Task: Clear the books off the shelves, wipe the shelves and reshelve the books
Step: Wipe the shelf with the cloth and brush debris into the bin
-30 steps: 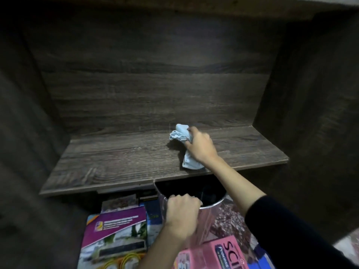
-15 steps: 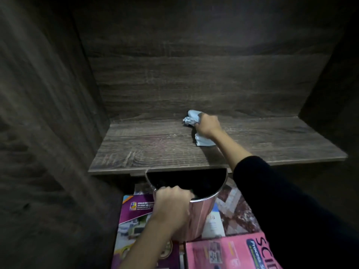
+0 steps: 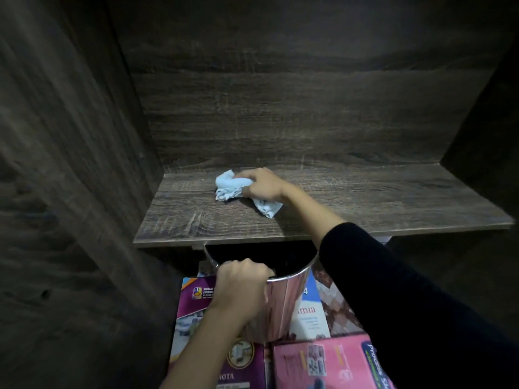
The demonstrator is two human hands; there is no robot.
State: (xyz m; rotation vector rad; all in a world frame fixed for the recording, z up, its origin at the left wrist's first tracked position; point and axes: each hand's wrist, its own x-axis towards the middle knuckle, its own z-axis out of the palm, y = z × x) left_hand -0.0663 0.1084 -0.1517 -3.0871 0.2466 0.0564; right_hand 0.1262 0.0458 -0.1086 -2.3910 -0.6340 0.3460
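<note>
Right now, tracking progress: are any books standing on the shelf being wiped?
No, the shelf holds only the blue cloth under the right hand.

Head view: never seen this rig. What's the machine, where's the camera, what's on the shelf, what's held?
There is no machine here. A person works with bare hands, and one wide-angle camera worn on the head looks forward and down. The right hand, on the arm in the black sleeve, has its fingers curled round a light blue cloth that lies on the dark wooden shelf. The left hand grips the rim of a shiny metal bucket just below the shelf's front edge. Under it lie a purple book, a pink book and a blue and white book.
</note>
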